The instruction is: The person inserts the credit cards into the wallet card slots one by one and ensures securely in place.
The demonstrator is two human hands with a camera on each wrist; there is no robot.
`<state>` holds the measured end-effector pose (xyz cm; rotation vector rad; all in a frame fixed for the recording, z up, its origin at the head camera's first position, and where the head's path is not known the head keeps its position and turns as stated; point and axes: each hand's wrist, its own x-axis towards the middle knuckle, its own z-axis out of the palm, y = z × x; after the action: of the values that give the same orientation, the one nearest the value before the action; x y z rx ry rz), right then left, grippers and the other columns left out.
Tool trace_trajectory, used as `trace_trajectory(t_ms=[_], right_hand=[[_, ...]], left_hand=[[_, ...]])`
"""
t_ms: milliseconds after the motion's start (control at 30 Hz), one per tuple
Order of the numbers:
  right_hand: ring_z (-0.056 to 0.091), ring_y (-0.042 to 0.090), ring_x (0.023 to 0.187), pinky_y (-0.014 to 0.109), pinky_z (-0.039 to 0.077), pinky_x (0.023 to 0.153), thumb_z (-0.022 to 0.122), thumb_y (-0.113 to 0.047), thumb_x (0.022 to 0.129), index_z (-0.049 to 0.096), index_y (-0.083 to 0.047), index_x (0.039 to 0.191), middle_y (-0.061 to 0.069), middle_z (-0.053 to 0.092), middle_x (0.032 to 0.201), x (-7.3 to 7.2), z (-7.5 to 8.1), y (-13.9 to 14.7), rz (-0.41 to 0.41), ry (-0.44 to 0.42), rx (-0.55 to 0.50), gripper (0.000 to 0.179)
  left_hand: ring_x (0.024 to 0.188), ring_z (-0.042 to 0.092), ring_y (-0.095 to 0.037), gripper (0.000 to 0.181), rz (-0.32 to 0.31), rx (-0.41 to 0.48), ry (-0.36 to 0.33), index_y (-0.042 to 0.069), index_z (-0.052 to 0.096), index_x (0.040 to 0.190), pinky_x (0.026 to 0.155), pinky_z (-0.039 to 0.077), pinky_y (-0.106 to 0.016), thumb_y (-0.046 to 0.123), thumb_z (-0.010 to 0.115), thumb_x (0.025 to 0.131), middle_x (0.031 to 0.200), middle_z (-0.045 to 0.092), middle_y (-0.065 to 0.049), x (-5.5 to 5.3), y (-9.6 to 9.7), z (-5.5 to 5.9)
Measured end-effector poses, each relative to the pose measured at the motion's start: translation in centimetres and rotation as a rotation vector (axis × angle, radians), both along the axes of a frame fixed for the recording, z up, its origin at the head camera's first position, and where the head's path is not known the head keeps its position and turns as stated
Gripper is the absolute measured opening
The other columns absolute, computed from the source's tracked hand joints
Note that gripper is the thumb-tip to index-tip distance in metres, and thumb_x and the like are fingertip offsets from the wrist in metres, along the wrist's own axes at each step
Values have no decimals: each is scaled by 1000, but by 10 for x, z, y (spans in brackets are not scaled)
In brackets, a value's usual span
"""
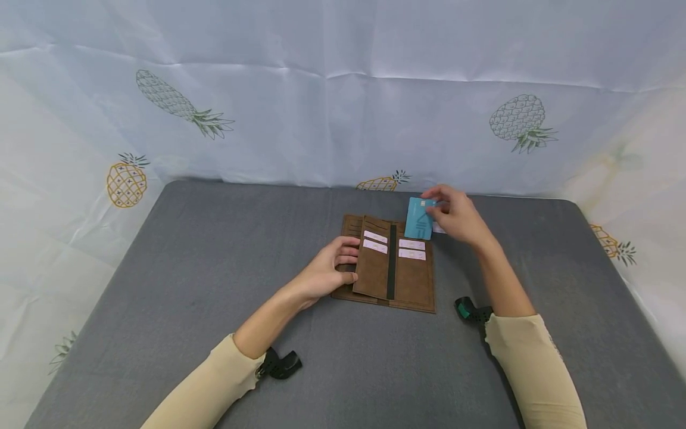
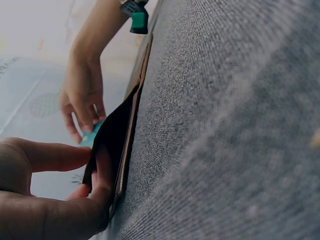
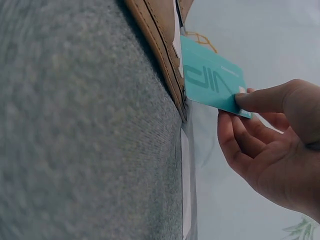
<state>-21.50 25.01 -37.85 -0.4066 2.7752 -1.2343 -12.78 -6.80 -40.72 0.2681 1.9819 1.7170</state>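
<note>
A brown wallet (image 1: 415, 286) lies unfolded on the grey table, with pale pink-white cards (image 1: 412, 254) in slots on both sides of a dark band (image 1: 392, 262). My left hand (image 1: 328, 269) pinches the left edge of its raised inner flap (image 2: 112, 122), thumb on one face and fingers on the other. At the wallet's top right, my right hand (image 1: 454, 215) pinches a teal card (image 3: 212, 75) marked VIP between thumb and fingers. The card's lower end is close to the top card slot; whether it is inside cannot be told. A small pale piece (image 1: 438, 228) shows beside the right fingers.
The grey tabletop (image 1: 241, 250) extends around the wallet. Behind it hangs a white cloth (image 1: 300, 131) printed with pineapples. Black devices, a left one (image 1: 284, 364) and a right one (image 1: 471, 311), are worn by the sleeve cuffs.
</note>
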Motion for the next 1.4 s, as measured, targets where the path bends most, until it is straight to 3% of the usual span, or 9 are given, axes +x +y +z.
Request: trace_trajectory(t_ms=[267, 400, 633, 800, 900, 1000, 1167, 1267, 1400], right_hand=[[53, 3, 67, 25, 42, 59, 60, -2, 108, 58, 6, 141, 30, 65, 138, 0, -2, -5, 4, 1, -10, 34], [59, 11, 72, 24, 42, 60, 61, -3, 108, 58, 6, 142, 30, 65, 136, 0, -2, -5, 1, 0, -4, 35], [70, 35, 88, 24, 43, 62, 62, -3, 108, 63, 3, 137, 29, 68, 134, 1, -2, -6, 0, 51, 17, 30], [74, 49, 110, 25, 44, 66, 62, -2, 108, 64, 3, 137, 31, 68, 134, 0, -3, -6, 15, 52, 16, 30], [73, 50, 118, 30, 50, 74, 61, -1, 108, 62, 2, 140, 31, 66, 137, -1, -3, -7, 19, 22, 27, 32], [70, 51, 126, 43, 57, 87, 59, -1, 109, 57, 4, 145, 31, 62, 142, -1, -4, -7, 20, -26, 32, 36], [61, 56, 137, 62, 56, 103, 58, -3, 110, 49, 5, 150, 33, 57, 144, -2, -6, -8, 11, -107, 39, 42], [64, 55, 133, 61, 57, 102, 58, -6, 110, 47, 5, 151, 32, 58, 139, -3, -6, -9, 5, -138, 59, 44], [76, 47, 110, 48, 59, 90, 59, -7, 110, 46, 6, 150, 28, 63, 123, -4, -7, -9, 14, -137, 77, 44]], left_hand=[[141, 57, -36, 74, -15, 49, -18, 7, 42, 162, 115, 50, -43, -12, 69, 95, 154, 55, -22, -6, -6, -5], [135, 61, -32, 72, -19, 90, -33, 4, 45, 160, 108, 53, -35, -12, 70, 95, 150, 58, -23, -10, -8, -8], [129, 63, -27, 70, -15, 133, -78, 2, 46, 159, 99, 57, -27, -13, 70, 95, 152, 59, -23, -13, -9, -11], [127, 64, -24, 70, -15, 155, -97, 1, 47, 159, 95, 59, -25, -13, 70, 94, 152, 59, -22, -15, -11, -13], [124, 64, -21, 70, -18, 173, -103, 1, 48, 158, 93, 59, -25, -14, 71, 93, 151, 59, -22, -16, -13, -13], [121, 64, -19, 70, -17, 185, -112, 2, 49, 158, 92, 60, -25, -14, 71, 93, 150, 60, -21, -15, -13, -12], [120, 64, -16, 72, -7, 196, -137, 3, 49, 158, 91, 62, -25, -16, 71, 92, 149, 60, -19, -16, -13, -11], [120, 64, -15, 72, -7, 199, -146, 3, 49, 158, 91, 62, -25, -16, 71, 92, 149, 60, -19, -17, -13, -12], [121, 64, -15, 72, -7, 198, -152, 4, 49, 158, 91, 62, -26, -15, 71, 92, 149, 60, -18, -16, -13, -12]])
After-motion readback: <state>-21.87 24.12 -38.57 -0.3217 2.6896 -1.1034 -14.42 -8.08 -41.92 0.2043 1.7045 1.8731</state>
